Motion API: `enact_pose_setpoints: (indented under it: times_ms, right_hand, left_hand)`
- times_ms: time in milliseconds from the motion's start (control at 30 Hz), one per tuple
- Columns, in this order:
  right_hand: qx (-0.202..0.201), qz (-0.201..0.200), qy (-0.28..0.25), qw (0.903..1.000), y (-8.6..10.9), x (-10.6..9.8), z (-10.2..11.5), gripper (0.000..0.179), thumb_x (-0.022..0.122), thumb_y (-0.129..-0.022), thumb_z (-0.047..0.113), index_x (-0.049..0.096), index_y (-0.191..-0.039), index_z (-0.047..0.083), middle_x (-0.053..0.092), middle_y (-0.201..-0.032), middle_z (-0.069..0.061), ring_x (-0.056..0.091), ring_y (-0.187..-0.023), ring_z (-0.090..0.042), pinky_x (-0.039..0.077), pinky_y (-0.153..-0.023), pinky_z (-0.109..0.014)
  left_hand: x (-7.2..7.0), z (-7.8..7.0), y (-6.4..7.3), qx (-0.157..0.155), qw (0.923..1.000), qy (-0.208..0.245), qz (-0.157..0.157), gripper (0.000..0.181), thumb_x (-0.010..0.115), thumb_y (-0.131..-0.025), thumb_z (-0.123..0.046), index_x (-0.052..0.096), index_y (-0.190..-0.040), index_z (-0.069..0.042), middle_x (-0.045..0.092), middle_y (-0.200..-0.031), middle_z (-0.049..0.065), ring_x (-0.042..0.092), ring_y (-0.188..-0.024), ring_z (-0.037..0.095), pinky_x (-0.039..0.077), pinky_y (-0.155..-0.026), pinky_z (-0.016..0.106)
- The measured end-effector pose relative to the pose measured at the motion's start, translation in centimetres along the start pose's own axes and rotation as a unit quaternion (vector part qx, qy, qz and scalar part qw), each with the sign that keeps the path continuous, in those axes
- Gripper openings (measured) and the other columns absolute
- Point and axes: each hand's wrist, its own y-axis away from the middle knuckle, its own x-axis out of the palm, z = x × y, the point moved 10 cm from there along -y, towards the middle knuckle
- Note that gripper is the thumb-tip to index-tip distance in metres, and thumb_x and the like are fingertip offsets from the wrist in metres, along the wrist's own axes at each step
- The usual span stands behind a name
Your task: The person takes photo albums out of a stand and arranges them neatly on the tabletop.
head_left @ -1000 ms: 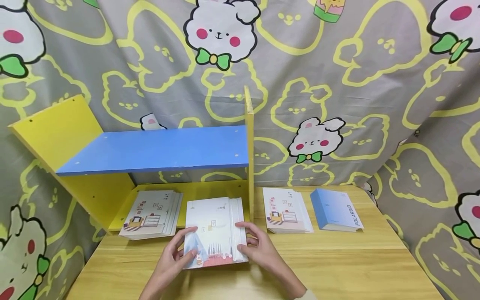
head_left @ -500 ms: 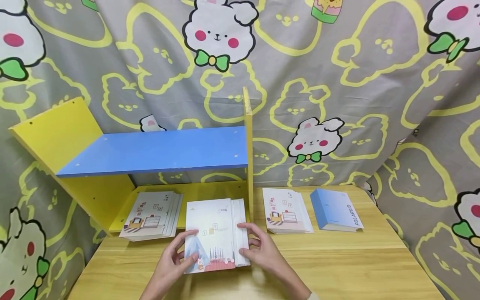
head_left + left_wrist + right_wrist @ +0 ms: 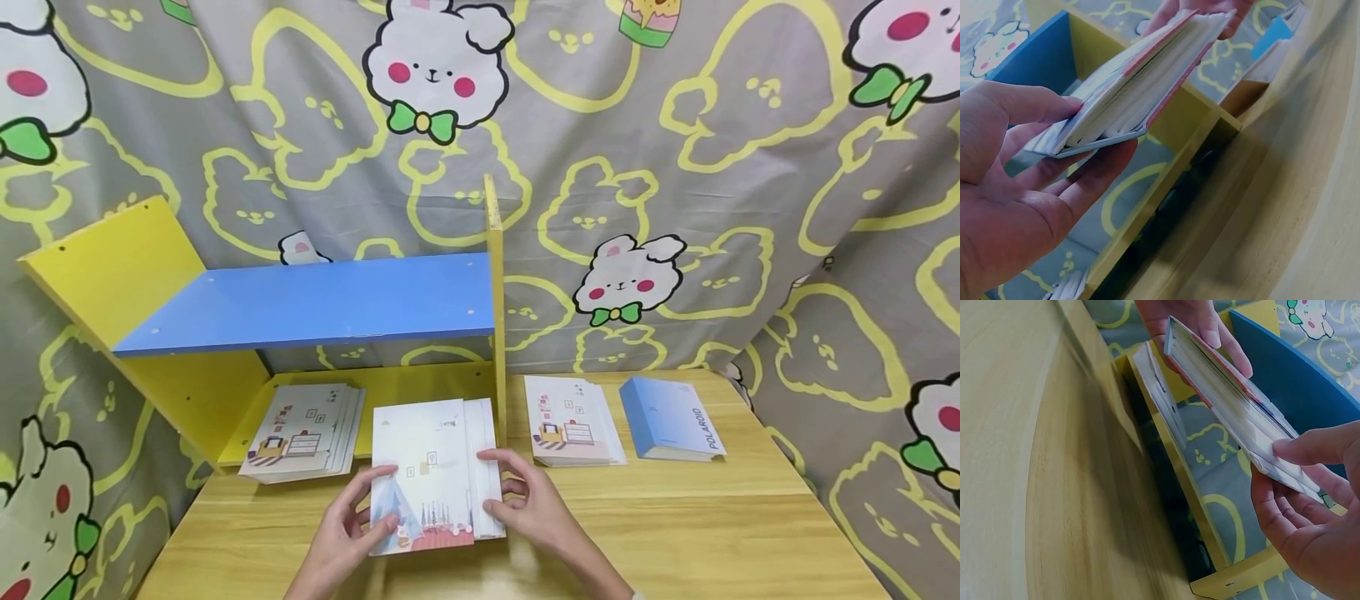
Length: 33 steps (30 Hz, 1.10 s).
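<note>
A white photo album (image 3: 422,450) with a pale room drawing on its cover is held between both hands above the table's front part. My left hand (image 3: 347,525) grips its left side, thumb on the cover and fingers beneath. At the opposite side my right hand (image 3: 534,504) pinches the white pages, which stick out past the cover. In the left wrist view the fingers of the left hand (image 3: 1022,181) support the album's spine (image 3: 1104,142). The right wrist view shows the right hand's thumb (image 3: 1300,449) on the page edges.
A yellow shelf unit with a blue board (image 3: 322,300) stands behind the hands. On its lower board (image 3: 420,379), at the left, lie several stacked albums (image 3: 303,429). Right of the unit rest another white album (image 3: 572,421) and a blue POLAROID album (image 3: 667,419) on the wooden table (image 3: 675,533).
The held album has come slightly down and toward the person, with both hands moving along. Its cover has shifted a little over the pages. The albums on the shelf and table stay put.
</note>
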Motion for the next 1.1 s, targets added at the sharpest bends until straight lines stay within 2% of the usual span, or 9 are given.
enact_pose_setpoints:
  times_ms: [133,300,400,933,1100]
  right_hand:
    - [-0.003,-0.004,0.010,0.9999,0.3,-0.3,0.3,0.064,0.071,-0.082,-0.013,0.060,-0.139,0.014,0.055,-0.129,-0.017,0.066,-0.083,-0.016,0.059,-0.066,-0.024]
    - [-0.012,-0.003,0.007,0.9999,0.7,-0.5,0.9,0.062,0.072,-0.082,-0.013,0.060,-0.138,0.010,0.056,-0.126,-0.020,0.069,-0.087,-0.018,0.062,-0.072,-0.030]
    - [-0.013,-0.004,0.011,0.9998,1.0,-0.8,1.2,0.061,0.072,-0.082,-0.013,0.060,-0.138,0.009,0.056,-0.126,-0.021,0.069,-0.088,-0.017,0.062,-0.072,-0.030]
    - [-0.004,-0.018,0.035,0.9992,2.2,-2.3,1.8,0.062,0.073,-0.082,-0.013,0.060,-0.138,0.011,0.055,-0.125,-0.020,0.068,-0.089,-0.021,0.062,-0.073,-0.029]
    - [0.000,-0.021,0.036,0.9991,2.5,-2.8,1.8,0.063,0.073,-0.082,-0.013,0.060,-0.139,0.011,0.054,-0.125,-0.020,0.067,-0.086,-0.019,0.060,-0.071,-0.026]
  left_hand:
    - [0.3,-0.1,0.1,0.001,1.0000,0.000,0.010,0.059,0.072,-0.091,0.004,0.049,-0.145,-0.003,0.044,-0.144,0.032,0.070,-0.099,0.028,0.063,-0.075,0.046]
    - [0.7,-0.2,0.2,-0.006,0.9997,0.010,0.020,0.060,0.072,-0.091,0.004,0.048,-0.146,-0.003,0.041,-0.146,0.034,0.070,-0.100,0.030,0.063,-0.075,0.047]
    - [1.0,-0.3,0.2,-0.009,0.9994,0.021,0.027,0.061,0.073,-0.091,0.004,0.047,-0.146,-0.002,0.040,-0.146,0.035,0.071,-0.101,0.030,0.062,-0.075,0.048]
    - [2.5,-0.6,-0.1,-0.019,0.9982,0.044,0.037,0.061,0.074,-0.090,0.002,0.050,-0.146,-0.002,0.042,-0.147,0.033,0.071,-0.102,0.033,0.062,-0.077,0.048]
    - [3.1,-0.6,-0.3,-0.022,0.9978,0.045,0.044,0.062,0.075,-0.090,0.001,0.050,-0.146,-0.003,0.043,-0.147,0.032,0.071,-0.103,0.033,0.062,-0.078,0.047]
